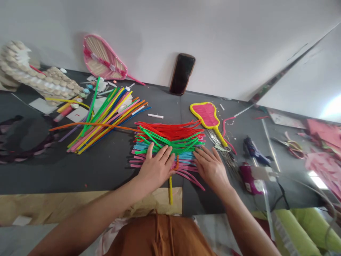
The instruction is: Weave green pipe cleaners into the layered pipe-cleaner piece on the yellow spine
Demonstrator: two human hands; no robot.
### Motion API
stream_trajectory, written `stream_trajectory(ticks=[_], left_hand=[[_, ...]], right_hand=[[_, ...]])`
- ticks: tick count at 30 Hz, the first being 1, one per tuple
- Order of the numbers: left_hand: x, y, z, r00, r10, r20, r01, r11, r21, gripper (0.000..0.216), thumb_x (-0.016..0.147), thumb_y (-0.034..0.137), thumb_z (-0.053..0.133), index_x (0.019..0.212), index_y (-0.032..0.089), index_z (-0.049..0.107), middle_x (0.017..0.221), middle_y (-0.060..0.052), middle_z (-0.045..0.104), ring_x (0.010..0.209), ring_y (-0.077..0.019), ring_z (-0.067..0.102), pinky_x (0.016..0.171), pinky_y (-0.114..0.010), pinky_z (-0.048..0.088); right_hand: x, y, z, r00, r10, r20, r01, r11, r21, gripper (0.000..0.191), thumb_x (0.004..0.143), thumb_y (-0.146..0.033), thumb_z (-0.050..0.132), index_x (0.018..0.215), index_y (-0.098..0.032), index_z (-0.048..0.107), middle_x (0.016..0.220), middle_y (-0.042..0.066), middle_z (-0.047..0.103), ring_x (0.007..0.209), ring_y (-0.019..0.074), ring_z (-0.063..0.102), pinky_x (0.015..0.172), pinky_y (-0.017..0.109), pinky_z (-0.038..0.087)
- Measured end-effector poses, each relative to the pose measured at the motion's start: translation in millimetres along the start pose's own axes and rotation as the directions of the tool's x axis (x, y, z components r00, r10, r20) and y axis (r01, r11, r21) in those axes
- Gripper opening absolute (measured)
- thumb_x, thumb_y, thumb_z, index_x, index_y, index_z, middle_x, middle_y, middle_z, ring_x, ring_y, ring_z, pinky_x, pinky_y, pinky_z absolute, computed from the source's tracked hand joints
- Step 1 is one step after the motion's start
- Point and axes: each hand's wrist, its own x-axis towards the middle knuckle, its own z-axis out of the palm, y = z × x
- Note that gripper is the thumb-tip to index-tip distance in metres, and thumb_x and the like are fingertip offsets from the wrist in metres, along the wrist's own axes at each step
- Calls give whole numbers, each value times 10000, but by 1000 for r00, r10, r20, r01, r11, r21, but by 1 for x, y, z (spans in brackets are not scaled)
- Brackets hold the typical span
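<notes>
A craft piece of pipe cleaners lies flat on the dark table, banded red, green, light blue and pink from far to near. A yellow stem sticks out of its near side. My left hand rests palm down on its middle, fingers spread over the green and blue strands. At the right edge, my right hand lies flat with its fingertips on the strand ends. A long orange pipe cleaner reaches from the piece's left side toward a loose bundle of coloured pipe cleaners.
A phone leans on the wall. Nearby lie a small pink and yellow fan and loose wires. A pink leaf-shaped fan stands at back left. Rightward are a magenta glue gun, scissors and pink sheets.
</notes>
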Motion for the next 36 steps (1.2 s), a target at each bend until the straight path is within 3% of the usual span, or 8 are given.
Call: stream_trajectory(ticks=[7,14,17,20,22,26,31,36], left_hand=[[0,1,2,1000,-18,25,18,1000,14,466,909,481,567,1286,210,610,1428,-113,538,1324,-284,479,1165,-638,186],[0,0,4,998,-19,54,18,1000,18,470,953,495,478,1305,203,589,1441,-124,522,1343,-267,460,1157,-651,175],[0,1,4,998,-17,64,16,1000,21,485,953,501,475,1320,201,575,1445,-118,519,1353,-259,451,1173,-641,145],[-1,2,2,997,-19,73,18,1000,14,482,951,487,485,1329,201,569,1453,-121,509,1360,-264,446,1184,-633,120],[-1,2,-1,996,-21,84,20,1000,5,463,971,459,454,1335,193,562,1461,-125,498,1361,-271,446,1179,-641,120],[-1,1,-5,995,-16,102,15,1000,7,459,994,444,394,1364,205,524,1490,-116,463,1380,-280,424,1175,-637,130],[-2,-2,-2,995,21,96,-23,1000,21,466,952,466,494,1372,266,515,1471,-137,484,1374,-276,436,1148,-669,164],[-2,0,0,999,8,53,-8,1000,6,477,911,432,586,1347,244,543,1450,-150,505,1356,-282,458,1158,-662,148]], right_hand=[[33,-14,-37,980,85,-179,-83,996,19,155,915,-262,588,990,-236,721,1007,23,748,977,214,593,908,368,405],[60,-13,-15,989,-145,25,147,984,-101,125,899,-191,592,891,-234,709,1018,-1,740,1047,207,533,1011,353,298],[55,-5,-16,979,-202,15,202,970,-133,123,901,-197,591,836,-222,692,1006,7,733,1003,192,533,973,329,307],[41,-1,-22,976,-217,0,215,966,-141,168,929,-195,553,832,-233,685,836,-7,719,831,165,535,892,333,310],[29,1,-21,982,-186,16,186,975,-125,198,943,-202,537,820,-240,686,728,-16,690,743,150,523,859,341,298],[10,9,-8,998,-62,7,62,995,-78,192,941,-205,538,837,-237,697,720,-8,691,730,145,550,852,341,301],[2,20,-9,993,107,-46,-105,993,55,205,957,-256,508,861,-224,686,759,10,692,760,165,589,759,311,371],[11,2,-39,916,166,-364,-135,985,109,191,921,-174,525,1022,-224,679,983,75,693,920,211,605,860,365,454]])
